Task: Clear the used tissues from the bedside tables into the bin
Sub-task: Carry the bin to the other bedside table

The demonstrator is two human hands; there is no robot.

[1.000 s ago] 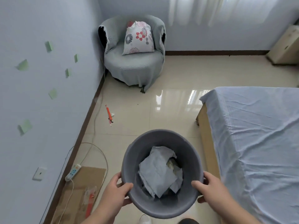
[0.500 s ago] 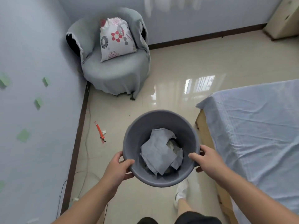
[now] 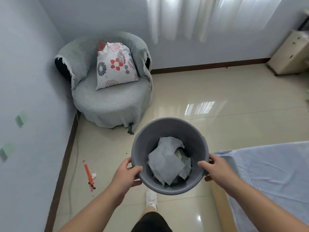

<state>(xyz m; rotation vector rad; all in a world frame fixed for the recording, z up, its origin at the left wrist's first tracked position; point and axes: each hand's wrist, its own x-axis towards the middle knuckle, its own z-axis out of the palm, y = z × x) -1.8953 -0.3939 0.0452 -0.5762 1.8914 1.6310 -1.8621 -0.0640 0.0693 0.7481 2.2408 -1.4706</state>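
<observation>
Head view: two hands, left hand (image 3: 124,174), right hand (image 3: 217,169), grip one bin (image 3: 167,129).

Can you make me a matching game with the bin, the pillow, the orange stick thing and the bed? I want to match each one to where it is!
Things:
1. bin
2. pillow
3. orange stick
4. bed

Places:
A. on the floor by the left wall
B. at the right, under a blue sheet
C. held in the left hand and the right hand
D. on the grey chair

Pairs: 1-C, 2-D, 3-A, 4-B
</observation>
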